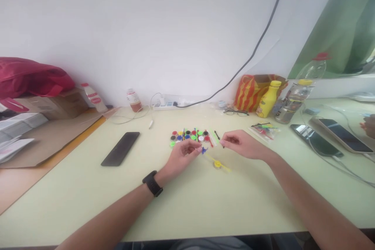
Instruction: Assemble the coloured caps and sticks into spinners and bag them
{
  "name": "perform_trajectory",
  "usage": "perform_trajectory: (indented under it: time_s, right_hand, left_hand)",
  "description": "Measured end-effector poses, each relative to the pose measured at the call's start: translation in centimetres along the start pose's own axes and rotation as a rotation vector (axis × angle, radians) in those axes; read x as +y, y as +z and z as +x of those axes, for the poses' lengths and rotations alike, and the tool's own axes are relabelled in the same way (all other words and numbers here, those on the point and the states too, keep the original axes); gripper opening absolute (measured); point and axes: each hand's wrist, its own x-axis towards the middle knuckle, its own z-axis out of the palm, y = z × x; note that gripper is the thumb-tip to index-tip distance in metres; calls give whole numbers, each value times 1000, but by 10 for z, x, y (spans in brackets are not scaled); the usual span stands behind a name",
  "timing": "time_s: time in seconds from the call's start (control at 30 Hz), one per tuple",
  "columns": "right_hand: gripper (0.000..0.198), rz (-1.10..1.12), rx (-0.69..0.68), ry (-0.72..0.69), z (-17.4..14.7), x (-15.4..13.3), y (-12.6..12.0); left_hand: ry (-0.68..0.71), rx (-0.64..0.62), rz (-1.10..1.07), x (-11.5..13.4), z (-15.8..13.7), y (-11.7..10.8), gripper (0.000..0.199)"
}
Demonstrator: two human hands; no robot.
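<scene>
Hand, left (183, 155): yours, with a black watch (152, 183) at the wrist; thumb and fingers pinched on a blue piece (204, 150), small, held over the middle of the table (181, 215).

Hand, right (239, 143): yours, thumb and forefinger drawn close together; a dark bit (223, 147) shows at the tips, too small for you to tell whether it is gripped.

Yellow disc (217, 163), one, with yellow rods to either side: just below and between your hands; whether it touches the blue piece, you cannot tell.

Coloured discs (193, 138), assorted red, green, blue, black, yellow and white: grouped in rows beyond your left hand, thin sticks among them.

Black stick (216, 134), one: near your right fingertips.

Clear packet (266, 131), with coloured parts: beyond your right forearm.

Dark phone (120, 149), one: flat on the table, to your left.

Eyeglasses (236, 113), one pair: near the wall, before a striped bag (243, 93) and a yellow bottle (268, 100).

Power strip (163, 106), white: along the wall, a dark cable (234, 76) plugged in.
</scene>
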Motion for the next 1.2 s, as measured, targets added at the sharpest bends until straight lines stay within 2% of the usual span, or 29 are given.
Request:
perform_trajectory:
  time_s: [0.17,0.3,0.43,0.6,0.83,0.93,1.13,1.2]
  right_hand:
    - [39,-10,-29,-4,-1,-1,0]
    - [33,-15,-151,-22,-2,-4,5]
    - [26,-10,-267,-70,-2,-4,14]
    - [14,-6,-290,-115,-1,-4,21]
    - [10,53,-280,-108,-1,-5,27]
    - [11,56,-274,-99,-1,-5,28]
    - [22,-18,-85,-178,-1,-5,31]
    - [25,-17,-81,-219,-1,-4,32]
  left_hand:
    - [-26,74,-74,5,2,-2,29]
    - [-62,122,-144,5,3,-3,29]
    - [-103,74,-212,5,3,-3,30]
    - [-185,-15,-255,2,2,-3,31]
    - [-147,-115,64,0,-4,3,31]
    - [-63,-150,205,3,-7,7,26]
    - [39,-233,411,10,-11,9,20]
    - [67,-224,479,12,-11,9,21]
